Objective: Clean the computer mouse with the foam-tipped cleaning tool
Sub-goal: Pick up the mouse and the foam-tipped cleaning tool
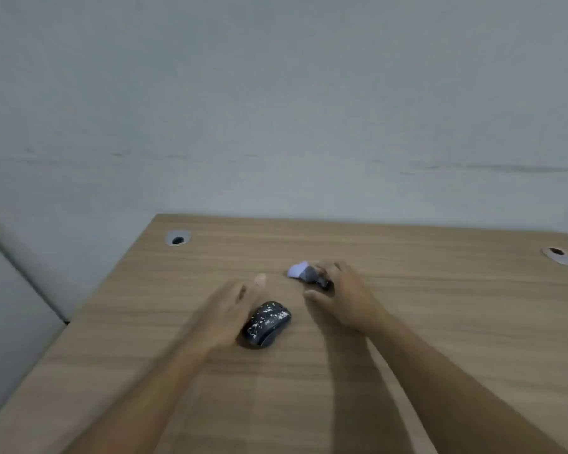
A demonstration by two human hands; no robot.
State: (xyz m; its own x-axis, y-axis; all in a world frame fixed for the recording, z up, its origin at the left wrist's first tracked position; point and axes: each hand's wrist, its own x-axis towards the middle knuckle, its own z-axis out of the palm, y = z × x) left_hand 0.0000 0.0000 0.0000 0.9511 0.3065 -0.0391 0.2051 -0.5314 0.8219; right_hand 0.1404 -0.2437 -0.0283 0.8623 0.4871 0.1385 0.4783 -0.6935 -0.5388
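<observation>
A black computer mouse (267, 323) speckled with white bits lies on the wooden desk (440, 322) near its middle. My left hand (232, 311) rests against the mouse's left side, fingers stretched out and apart. Just behind and to the right lies the foam-tipped cleaning tool (304, 272), with a pale lilac and grey tip and a short dark handle. My right hand (341, 294) curls over the handle end, fingers around it; the tip points left. The picture is blurred, so the firmness of the grip is unclear.
Two round cable holes sit in the desk's back corners, one at the left (178, 239) and one at the right (558, 254). A grey wall (276, 109) rises right behind the desk. The desk's left edge runs diagonally toward me.
</observation>
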